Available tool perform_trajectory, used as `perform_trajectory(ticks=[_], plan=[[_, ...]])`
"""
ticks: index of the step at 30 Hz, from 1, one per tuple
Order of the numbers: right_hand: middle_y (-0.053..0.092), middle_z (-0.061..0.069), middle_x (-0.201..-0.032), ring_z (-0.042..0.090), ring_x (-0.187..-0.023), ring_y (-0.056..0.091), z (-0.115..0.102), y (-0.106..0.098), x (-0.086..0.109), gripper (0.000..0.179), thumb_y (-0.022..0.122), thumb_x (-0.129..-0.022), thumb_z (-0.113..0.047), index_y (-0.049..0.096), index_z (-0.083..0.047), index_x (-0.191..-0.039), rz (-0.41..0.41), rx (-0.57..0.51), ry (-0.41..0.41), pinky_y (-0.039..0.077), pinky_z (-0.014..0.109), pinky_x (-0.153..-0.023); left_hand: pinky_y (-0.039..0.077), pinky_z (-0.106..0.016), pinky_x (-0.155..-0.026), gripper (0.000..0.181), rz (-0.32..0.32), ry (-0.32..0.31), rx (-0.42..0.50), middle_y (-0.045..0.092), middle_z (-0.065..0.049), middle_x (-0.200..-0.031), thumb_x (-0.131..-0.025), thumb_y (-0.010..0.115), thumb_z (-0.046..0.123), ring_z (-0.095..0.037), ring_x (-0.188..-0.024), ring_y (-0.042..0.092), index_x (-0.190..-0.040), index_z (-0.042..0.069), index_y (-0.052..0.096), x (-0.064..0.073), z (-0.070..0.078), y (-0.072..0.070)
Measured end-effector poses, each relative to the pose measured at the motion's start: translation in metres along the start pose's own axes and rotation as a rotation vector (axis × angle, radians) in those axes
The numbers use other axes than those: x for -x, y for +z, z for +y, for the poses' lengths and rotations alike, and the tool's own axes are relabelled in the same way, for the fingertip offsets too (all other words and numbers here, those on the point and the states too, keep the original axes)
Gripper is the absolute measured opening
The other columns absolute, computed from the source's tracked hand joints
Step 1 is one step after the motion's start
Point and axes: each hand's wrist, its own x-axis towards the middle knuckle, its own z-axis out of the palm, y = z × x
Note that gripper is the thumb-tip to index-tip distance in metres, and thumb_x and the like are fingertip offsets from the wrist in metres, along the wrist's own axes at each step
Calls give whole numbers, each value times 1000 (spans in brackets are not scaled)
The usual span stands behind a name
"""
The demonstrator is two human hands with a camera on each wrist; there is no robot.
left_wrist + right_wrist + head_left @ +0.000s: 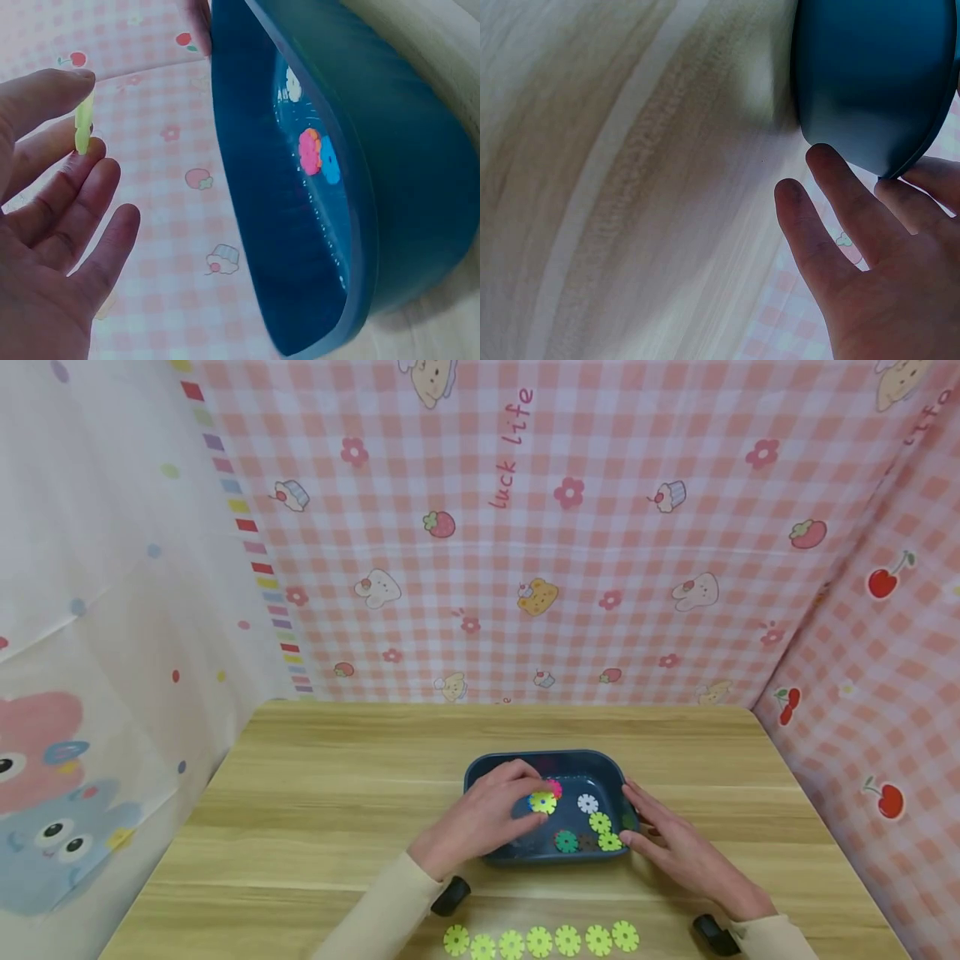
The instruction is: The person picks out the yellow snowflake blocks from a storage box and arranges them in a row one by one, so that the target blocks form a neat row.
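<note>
My left hand (480, 814) is over the left part of a dark blue bin (551, 857). It pinches a yellow-green notched plastic disc (84, 127) between thumb and fingertips, edge-on in the left wrist view. Below that disc, pink (310, 152) and blue (330, 160) pieces lie on the bin's floor. My right hand (693, 860) touches the bin's right end near the rim, its fingers spread and mostly straight in the right wrist view. Toward that end lie a white disc (588, 803), a green one (566, 841), a dark brown one (587, 842) and two yellow-green ones (599, 822).
A slightly uneven row of several yellow-green discs (539, 942) lies on the wooden table (337, 802) near its front edge. Patterned cloth (480, 560) hangs behind the table and along both sides. Black wrist bands (451, 896) sit on both wrists.
</note>
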Motion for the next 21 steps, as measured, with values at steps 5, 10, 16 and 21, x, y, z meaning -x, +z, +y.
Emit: perform_trajectory(ticks=[5,10,16,21], plan=[[25,26,-167,47,-131,56,0,1,0,72,63,-105,-33,32,-2,-162,0,2,6,56,47,-98,52,-29,-98,37,3,21,-12,62,3,-124,-100,71,32,-13,-111,59,-133,15,71,8,0,-7],[24,26,-167,47,-131,56,0,0,0,71,63,-105,-31,32,-2,-162,-3,-2,11,56,46,-97,53,-29,-97,38,4,36,-27,62,2,-125,-101,71,32,-13,-111,59,-135,15,70,16,1,-14],[25,27,-166,47,-130,56,-2,-2,0,71,62,-105,-32,32,-2,-161,-4,-4,11,57,46,-97,54,-30,-95,39,20,69,-31,64,0,-125,-101,71,31,-14,-112,60,-135,13,69,25,0,-21],[24,27,-167,47,-130,57,-2,-1,0,72,62,-105,-34,32,-2,-162,-5,-4,11,57,46,-96,54,-33,-98,39,7,80,-46,65,-1,-127,-101,70,31,-16,-115,61,-135,11,69,33,0,-25]])
